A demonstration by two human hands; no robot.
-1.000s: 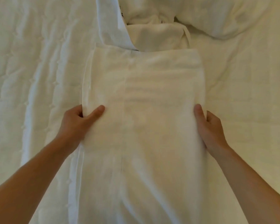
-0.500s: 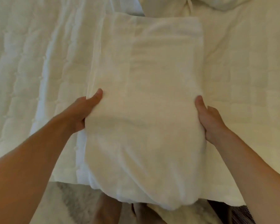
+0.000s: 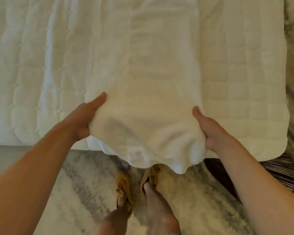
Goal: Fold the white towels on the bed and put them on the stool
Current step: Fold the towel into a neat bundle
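At the bed [image 3: 32, 73] edge, your left hand [image 3: 85, 119] and right hand [image 3: 209, 131] grip the towel [image 3: 148, 116] by its sides; sagging front could unfold if lifted unevenly.

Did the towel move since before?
Yes. The towel has slid toward the person: the left hand and right hand holding its sides are closer to the bed's near edge, and its end hangs past that edge.

A home bedroom is indicated by a bed [image 3: 32, 82] spread with a quilted white cover and a shaggy rug [image 3: 85, 192] laid beside it.
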